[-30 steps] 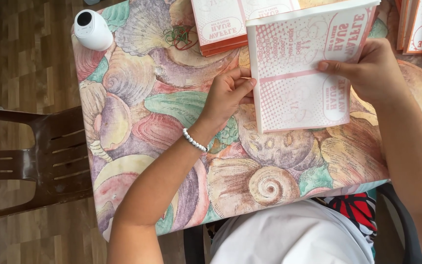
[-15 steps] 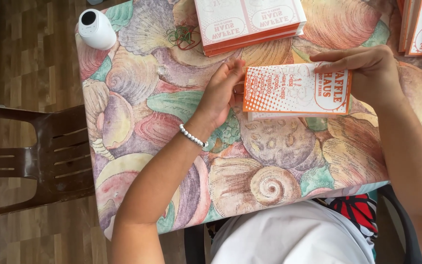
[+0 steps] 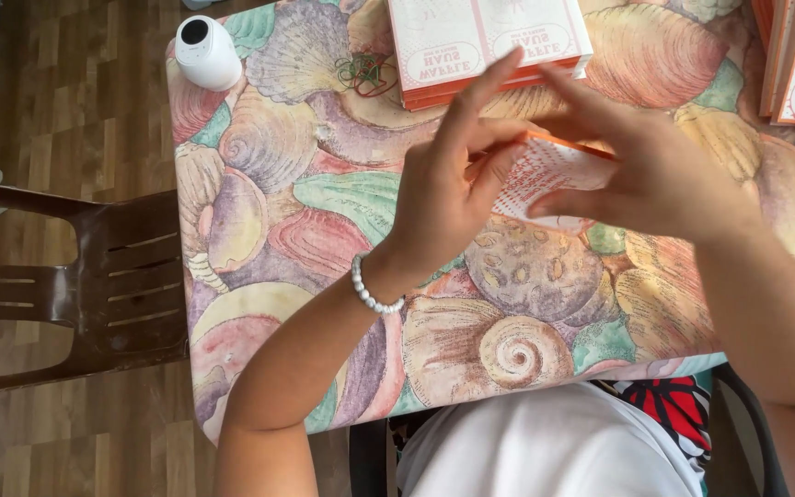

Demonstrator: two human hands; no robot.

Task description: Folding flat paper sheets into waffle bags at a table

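A white bead bracelet [image 3: 374, 293] circles the left wrist; white top [image 3: 545, 451].

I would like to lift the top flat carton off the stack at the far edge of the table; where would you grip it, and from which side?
I would probably pinch the near right corner of the top flat carton. That corner juts out over the shell-patterned tablecloth with nothing lying beside it. Come in from the right: the tangle of rubber bands lies against the stack's left side, and both the left hand and the right hand hold a folded carton just in front.
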